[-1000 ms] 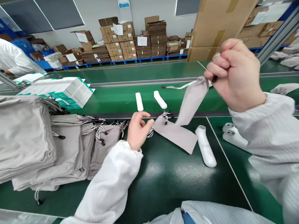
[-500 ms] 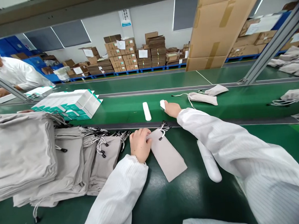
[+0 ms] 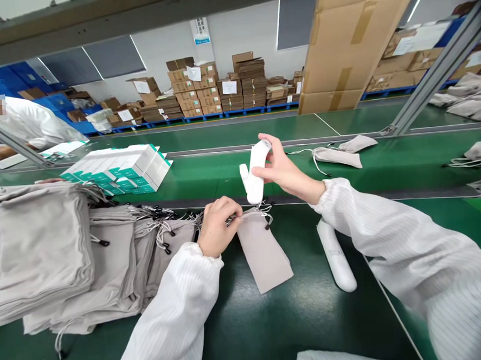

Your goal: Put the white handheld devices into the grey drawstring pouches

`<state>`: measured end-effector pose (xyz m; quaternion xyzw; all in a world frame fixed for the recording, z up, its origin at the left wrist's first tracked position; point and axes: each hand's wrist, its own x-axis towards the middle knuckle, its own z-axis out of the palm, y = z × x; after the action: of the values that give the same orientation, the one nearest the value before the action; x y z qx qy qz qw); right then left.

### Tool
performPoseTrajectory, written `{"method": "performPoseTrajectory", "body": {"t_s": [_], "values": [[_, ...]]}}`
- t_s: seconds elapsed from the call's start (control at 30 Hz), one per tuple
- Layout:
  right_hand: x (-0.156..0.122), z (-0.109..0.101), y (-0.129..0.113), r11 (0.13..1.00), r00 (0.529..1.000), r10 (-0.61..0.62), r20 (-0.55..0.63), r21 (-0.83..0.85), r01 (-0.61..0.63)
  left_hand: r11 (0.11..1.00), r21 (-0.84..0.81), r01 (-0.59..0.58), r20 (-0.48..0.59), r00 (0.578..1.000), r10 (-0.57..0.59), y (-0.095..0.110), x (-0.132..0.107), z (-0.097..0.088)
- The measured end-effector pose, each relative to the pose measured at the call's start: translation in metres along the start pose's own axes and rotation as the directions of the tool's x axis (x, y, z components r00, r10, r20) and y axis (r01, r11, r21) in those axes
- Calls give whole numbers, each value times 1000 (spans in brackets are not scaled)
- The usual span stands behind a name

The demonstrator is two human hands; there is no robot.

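My right hand (image 3: 282, 166) is shut on a white plastic handheld device (image 3: 259, 165), lifted above the green belt. A second white device (image 3: 244, 175) lies on the belt just behind it. My left hand (image 3: 219, 227) pinches the top of a flat grey drawstring pouch (image 3: 264, 253), which lies on the dark green bench with its cords near my fingers. A third white device (image 3: 337, 255) lies on the bench to the right of the pouch, under my right forearm.
A tall stack of folded grey pouches (image 3: 41, 246) with black cord ends fills the bench on the left. White-and-green boxes (image 3: 117, 170) stand on the belt. Filled pouches (image 3: 337, 158) lie to the right. A co-worker in white (image 3: 29, 122) stands far left.
My right hand has picked the white device up from the belt and raised it. My left hand has shifted to the pouch's top edge and closed on it.
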<state>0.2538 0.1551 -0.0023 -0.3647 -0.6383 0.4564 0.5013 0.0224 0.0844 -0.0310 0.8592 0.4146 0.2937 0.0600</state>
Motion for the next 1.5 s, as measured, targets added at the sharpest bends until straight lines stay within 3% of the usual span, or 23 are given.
{"method": "performPoseTrajectory", "body": {"t_s": [0.1,0.23,0.37,0.53,0.73,0.9,1.03,1.13,1.2,1.27,1.37,1.43,1.47,1.5], "values": [[-14,16,-12,996,997,-78,-24,40,79,990,140,-9,-62,998,18,-1,3,4],[-18,20,-8,986,984,-166,-60,-18,165,968,250,14,33,999,-24,-10,0,21],[-19,12,2,990,992,-105,-64,-102,99,962,251,110,5,993,-115,-18,-6,35],[-24,8,7,991,997,-39,-73,-129,30,951,235,201,-38,980,-197,-17,-7,40],[-23,12,11,990,996,13,-93,-139,-26,967,211,141,-17,990,-140,-9,-3,34],[-22,22,12,996,991,-32,-132,-85,20,997,-68,33,54,998,-29,-2,-3,20],[-30,34,9,999,997,-32,-65,-43,30,883,-454,120,-35,988,-152,11,3,10],[-41,41,3,994,990,9,137,-109,6,755,-635,163,-167,925,-340,22,9,5],[-50,40,-4,988,967,65,246,-149,-29,696,-691,193,-188,882,-431,27,11,-1],[-62,33,-17,986,943,164,288,-84,-146,590,-769,247,-131,842,-523,29,11,-11],[-82,13,-47,935,938,257,235,184,-302,390,-886,252,-74,754,-653,27,10,-24],[-91,-4,-72,908,958,252,135,310,-282,333,-914,233,-37,769,-639,24,12,-24],[-92,-12,-83,913,969,234,76,326,-246,358,-901,246,-19,802,-597,22,14,-20],[-92,-20,-93,925,977,213,11,319,-205,452,-848,275,-17,840,-543,19,17,-14]]}}
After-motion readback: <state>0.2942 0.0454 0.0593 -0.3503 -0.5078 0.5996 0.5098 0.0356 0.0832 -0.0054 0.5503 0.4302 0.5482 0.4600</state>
